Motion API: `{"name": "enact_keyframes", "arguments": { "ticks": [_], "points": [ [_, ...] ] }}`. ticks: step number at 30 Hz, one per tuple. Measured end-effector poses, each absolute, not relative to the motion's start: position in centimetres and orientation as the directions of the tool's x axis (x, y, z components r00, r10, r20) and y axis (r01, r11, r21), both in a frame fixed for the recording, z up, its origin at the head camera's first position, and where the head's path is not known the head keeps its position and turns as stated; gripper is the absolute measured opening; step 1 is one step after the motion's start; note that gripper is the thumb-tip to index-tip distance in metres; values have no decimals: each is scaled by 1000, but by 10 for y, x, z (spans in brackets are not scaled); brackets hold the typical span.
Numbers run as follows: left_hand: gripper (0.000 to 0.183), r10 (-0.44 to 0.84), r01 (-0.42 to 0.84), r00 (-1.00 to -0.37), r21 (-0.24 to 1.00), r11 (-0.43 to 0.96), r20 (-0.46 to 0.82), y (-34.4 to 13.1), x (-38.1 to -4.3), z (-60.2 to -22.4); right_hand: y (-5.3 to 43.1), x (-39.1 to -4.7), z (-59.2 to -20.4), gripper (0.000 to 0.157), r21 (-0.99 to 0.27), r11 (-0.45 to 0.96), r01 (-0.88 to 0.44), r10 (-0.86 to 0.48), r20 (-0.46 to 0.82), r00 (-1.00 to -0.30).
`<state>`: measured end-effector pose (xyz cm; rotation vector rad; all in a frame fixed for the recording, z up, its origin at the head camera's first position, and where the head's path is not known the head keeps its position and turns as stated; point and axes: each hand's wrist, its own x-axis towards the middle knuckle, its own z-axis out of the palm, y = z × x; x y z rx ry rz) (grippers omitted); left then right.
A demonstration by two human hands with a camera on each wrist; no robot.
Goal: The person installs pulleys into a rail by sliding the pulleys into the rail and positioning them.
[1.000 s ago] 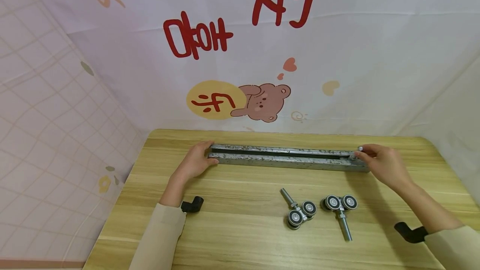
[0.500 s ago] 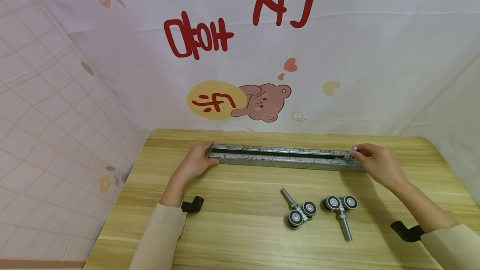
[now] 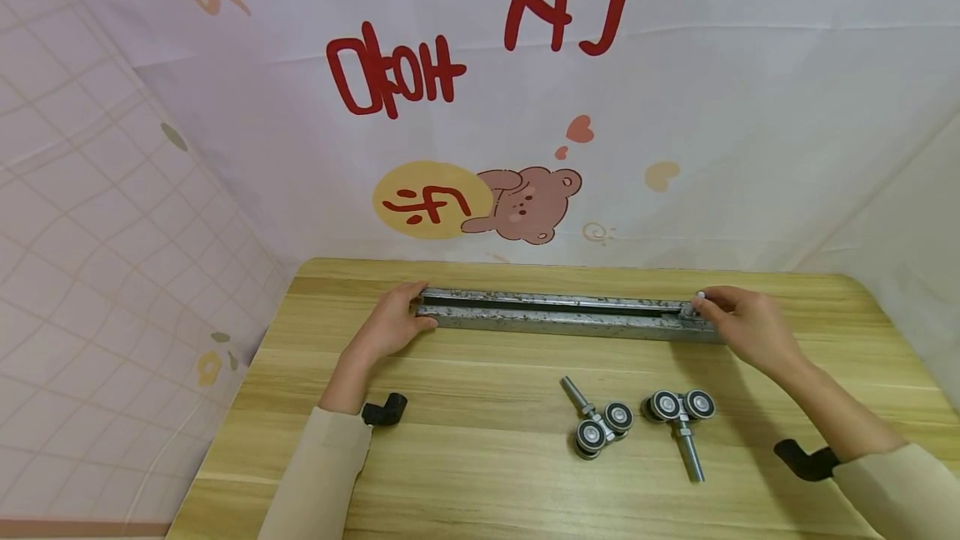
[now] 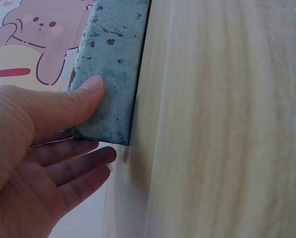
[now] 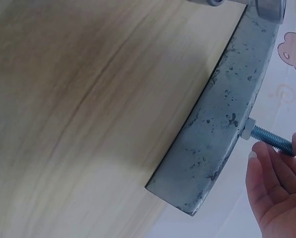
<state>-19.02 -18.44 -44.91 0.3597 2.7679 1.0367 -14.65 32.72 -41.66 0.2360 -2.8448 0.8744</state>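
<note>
A speckled grey steel channel rail point(image 3: 555, 325) lies along the back of the table, its slot facing up. My left hand point(image 3: 388, 323) holds its left end; in the left wrist view the thumb point(image 4: 83, 101) presses the side wall. At the other end my right hand point(image 3: 753, 330) pinches a threaded bolt point(image 5: 271, 139) that stands out of the slot, a nut at its base. Whatever the bolt carries inside the rail is hidden. Two roller trolleys lie nearer me: one point(image 3: 600, 427) with its bolt pointing back left, another point(image 3: 681, 415) with its bolt pointing towards me.
The wooden table point(image 3: 465, 448) meets a printed cloth backdrop point(image 3: 712, 132) just behind the rail. A gridded cloth point(image 3: 112, 273) hangs at the left. Black angled pieces sit at both wrists, one at the left cuff point(image 3: 386, 409) and one at the right cuff point(image 3: 808, 461).
My right hand has moved left along the rail, carrying the bolt with it in the slot. The left hand, the rail and both loose trolleys have stayed in place.
</note>
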Motion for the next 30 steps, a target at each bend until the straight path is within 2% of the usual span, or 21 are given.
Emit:
{"name": "enact_keyframes", "arguments": {
  "ticks": [17,30],
  "points": [
    [70,290,169,-955,675,718,-70,-185,-190,-449,314,-151,-418,28,-514,816,-264,-166,229,-959],
    [71,275,149,-958,689,709,-75,-184,-191,-449,305,-154,-417,29,-525,801,-286,-211,200,-957]
  ]
}}
